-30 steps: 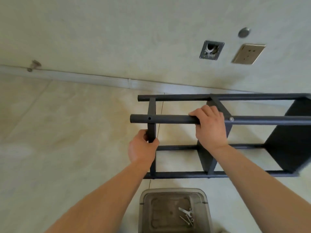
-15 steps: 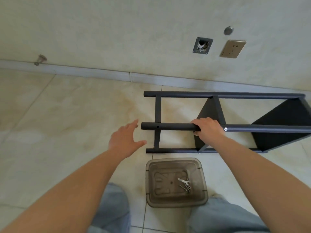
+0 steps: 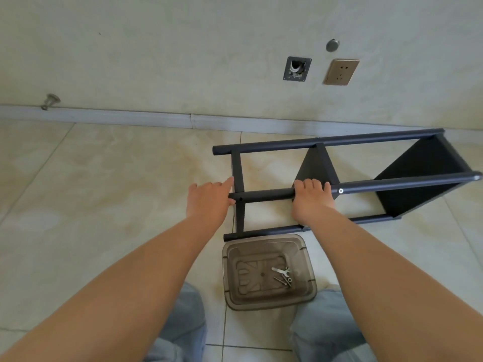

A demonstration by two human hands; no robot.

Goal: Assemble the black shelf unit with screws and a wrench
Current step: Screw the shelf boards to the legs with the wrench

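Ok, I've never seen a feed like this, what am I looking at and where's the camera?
The camera sits on a person's head, looking down at their own bare arms; no machine here. A black shelf frame lies on its side on the tiled floor. The right hand grips the frame's near upper tube. The left hand rests with straight fingers at that tube's end. By their knees stands a clear tub holding a wrench and screws.

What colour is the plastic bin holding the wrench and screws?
Translucent smoky grey-brown: the bin shows best in the head view, on the floor just below the shelf frame.
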